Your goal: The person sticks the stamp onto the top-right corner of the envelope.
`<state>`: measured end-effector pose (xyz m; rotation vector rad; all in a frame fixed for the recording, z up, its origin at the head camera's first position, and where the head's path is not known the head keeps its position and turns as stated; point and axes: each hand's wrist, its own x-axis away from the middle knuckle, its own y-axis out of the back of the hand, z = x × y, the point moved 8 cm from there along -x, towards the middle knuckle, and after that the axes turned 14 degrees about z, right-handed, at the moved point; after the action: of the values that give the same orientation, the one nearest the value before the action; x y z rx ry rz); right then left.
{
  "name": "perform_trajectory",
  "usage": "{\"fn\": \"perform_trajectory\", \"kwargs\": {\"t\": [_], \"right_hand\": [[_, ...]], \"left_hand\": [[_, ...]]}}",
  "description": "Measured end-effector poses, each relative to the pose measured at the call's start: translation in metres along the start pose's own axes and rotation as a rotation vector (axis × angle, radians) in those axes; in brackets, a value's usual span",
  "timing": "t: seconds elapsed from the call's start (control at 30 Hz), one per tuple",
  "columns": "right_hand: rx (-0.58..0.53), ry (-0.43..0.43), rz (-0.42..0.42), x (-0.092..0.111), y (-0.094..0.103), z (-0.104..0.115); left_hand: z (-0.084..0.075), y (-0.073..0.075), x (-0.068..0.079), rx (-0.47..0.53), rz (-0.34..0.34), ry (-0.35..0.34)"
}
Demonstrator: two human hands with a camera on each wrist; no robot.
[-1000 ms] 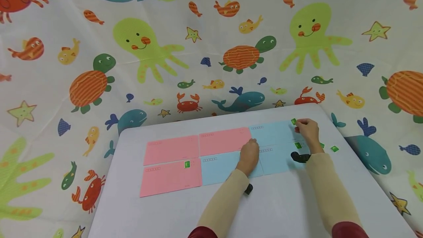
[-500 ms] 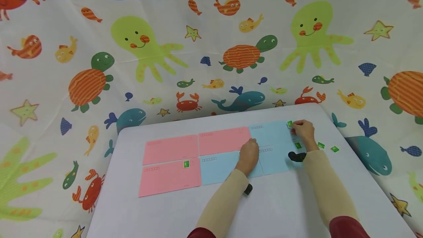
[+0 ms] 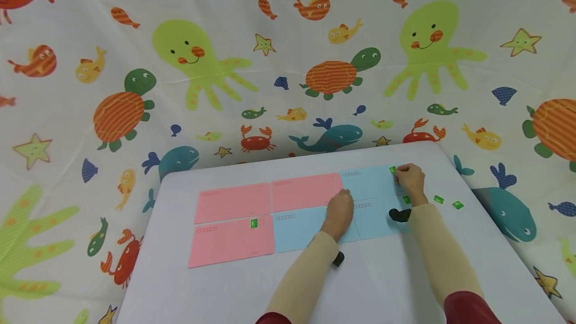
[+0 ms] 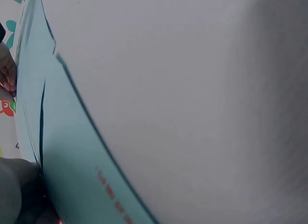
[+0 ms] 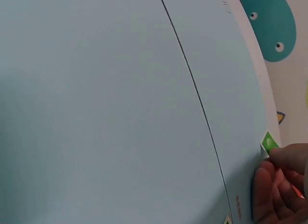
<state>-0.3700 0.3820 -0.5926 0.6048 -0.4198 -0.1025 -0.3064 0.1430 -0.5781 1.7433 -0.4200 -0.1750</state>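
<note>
My right hand (image 3: pixel 411 181) pinches a small green postage stamp (image 5: pixel 269 141) between thumb and finger. The stamp is at the top right corner of the far blue envelope (image 3: pixel 366 184), with the fingertips right at the paper in the right wrist view. My left hand (image 3: pixel 339 214) rests bent over the middle, where the near blue envelopes and a pink one meet. Its fingers are partly hidden in the head view, and only a dark part of it shows in the left wrist view. Another stamp (image 3: pixel 407 199) sits on the near right blue envelope (image 3: pixel 378 224), beneath the right wrist.
Three pink envelopes (image 3: pixel 231 244) lie to the left, one bearing a green stamp (image 3: pixel 254 223). A further blue envelope (image 3: pixel 294 234) lies in the near row. Two loose green stamps (image 3: pixel 438 199) lie right of the envelopes on the white table (image 3: pixel 216 294). A patterned cloth (image 3: pixel 279 24) hangs behind.
My right hand has moved a little to the left with the stamp, bringing it over the far blue envelope's top right corner. The left hand has stayed in place.
</note>
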Motion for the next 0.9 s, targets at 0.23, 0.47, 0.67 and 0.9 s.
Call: {"fn": "perform_trajectory", "kwargs": {"t": [0.23,0.47,0.67,0.9], "right_hand": [[0.046,-0.012,-0.023,0.0005,-0.0026,0.0022],[0.087,0.003,-0.046,-0.0012,-0.0031,0.0036],[0.092,-0.011,-0.040,-0.0014,-0.0034,0.0041],[0.104,-0.031,0.004,-0.0023,-0.0054,0.0021]], "left_hand": [[-0.0008,0.0033,0.0007,-0.024,-0.034,-0.023],[0.0006,0.0037,0.0010,-0.001,-0.034,-0.015],[0.0007,0.0039,0.0011,-0.045,-0.039,-0.002],[0.0004,0.0014,0.0004,-0.071,-0.013,0.002]]}}
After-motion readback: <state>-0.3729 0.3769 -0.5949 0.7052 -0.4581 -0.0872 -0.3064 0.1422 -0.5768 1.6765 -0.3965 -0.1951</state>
